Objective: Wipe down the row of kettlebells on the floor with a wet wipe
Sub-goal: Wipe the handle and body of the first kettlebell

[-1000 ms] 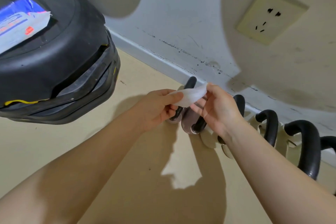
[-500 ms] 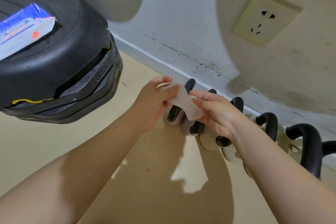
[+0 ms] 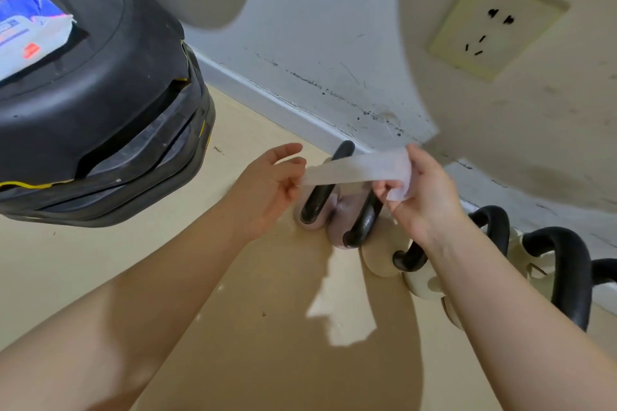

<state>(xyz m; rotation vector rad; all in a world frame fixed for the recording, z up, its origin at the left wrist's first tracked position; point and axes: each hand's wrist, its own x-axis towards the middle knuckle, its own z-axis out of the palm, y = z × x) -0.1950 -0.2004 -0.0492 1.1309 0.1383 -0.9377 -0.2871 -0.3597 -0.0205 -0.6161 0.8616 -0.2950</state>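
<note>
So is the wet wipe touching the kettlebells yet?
Cannot tell. In the head view the wet wipe, stretched between the left hand and right hand, crosses the end kettlebell's handle, and depth is unclear.

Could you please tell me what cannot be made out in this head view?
- Kettlebell row: cut off by the right edge; the right forearm hides several bodies.
- Wipe packet: print blurred, cut by the left edge.
- Wet wipe: motion-blurred; the left hand grip unclear, the right hand pinches it.

Tan floor (image 3: 117,277) with a row of black-handled kettlebells (image 3: 364,227) along the baseboard (image 3: 267,100).
</note>
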